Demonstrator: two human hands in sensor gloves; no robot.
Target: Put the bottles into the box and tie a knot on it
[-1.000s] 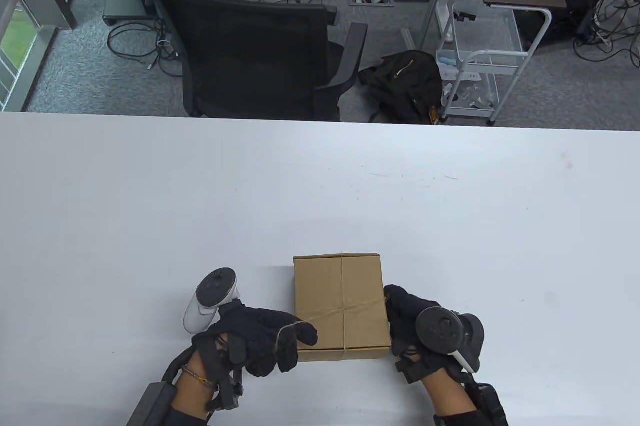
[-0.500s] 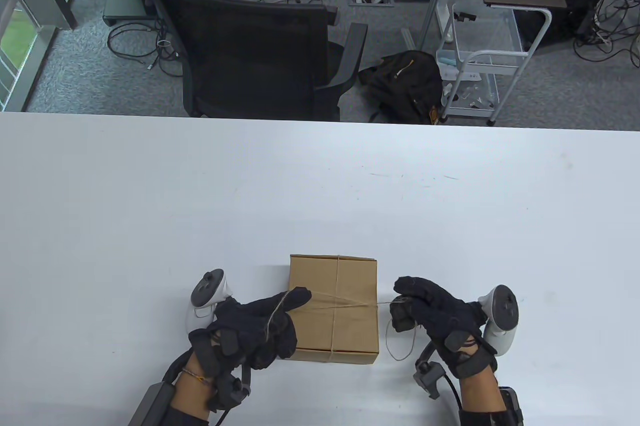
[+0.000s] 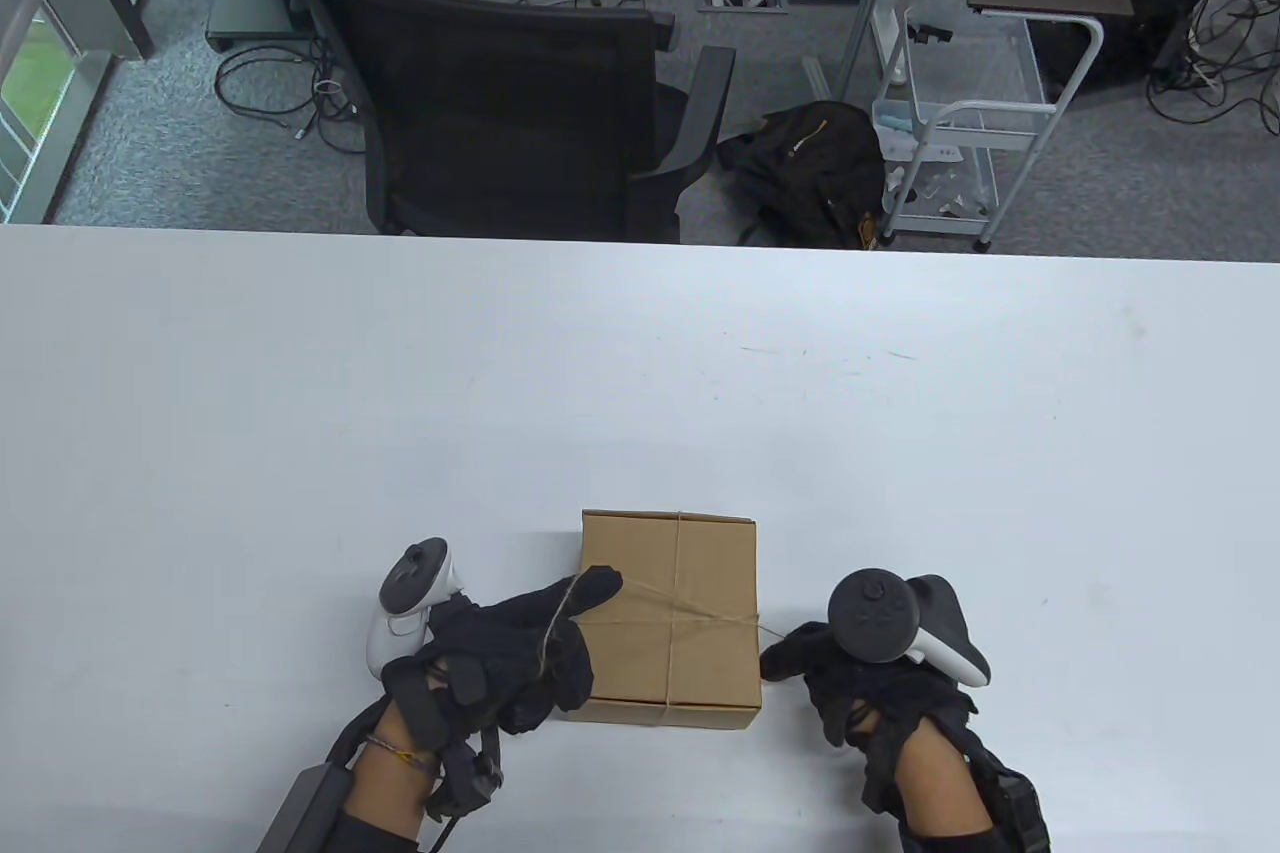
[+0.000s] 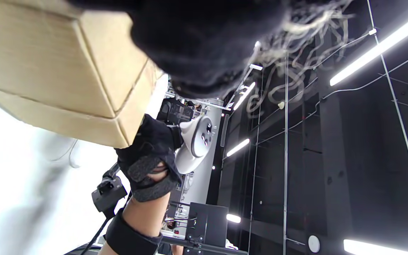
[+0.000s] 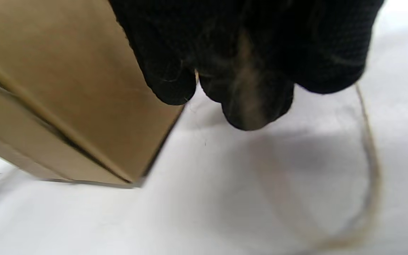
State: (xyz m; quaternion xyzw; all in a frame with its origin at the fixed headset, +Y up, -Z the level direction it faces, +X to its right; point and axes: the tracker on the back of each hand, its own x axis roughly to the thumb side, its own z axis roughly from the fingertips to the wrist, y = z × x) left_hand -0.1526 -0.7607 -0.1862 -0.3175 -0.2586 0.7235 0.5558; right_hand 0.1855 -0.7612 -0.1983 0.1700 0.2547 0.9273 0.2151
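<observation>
Tying off now: the left hand (image 3: 505,658) is pinching one twine (image 3: 700,609) end over the closed box (image 3: 668,623) near the table's (image 3: 640,373) front edge, the right hand (image 3: 860,683) gripping the other beside it. Both ends are wanting an even, level pull, I'd say, so the box isn't sliding.

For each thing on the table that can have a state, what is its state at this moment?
box: closed, flat on the table, twine crossed over its lid.
twine: runs taut off both sides of the box into the hands; a loose loop lies on the table by the right hand.
left hand: twine over its fingers, forefinger on the lid.
right hand: fingers curled, grip on the twine end.
</observation>
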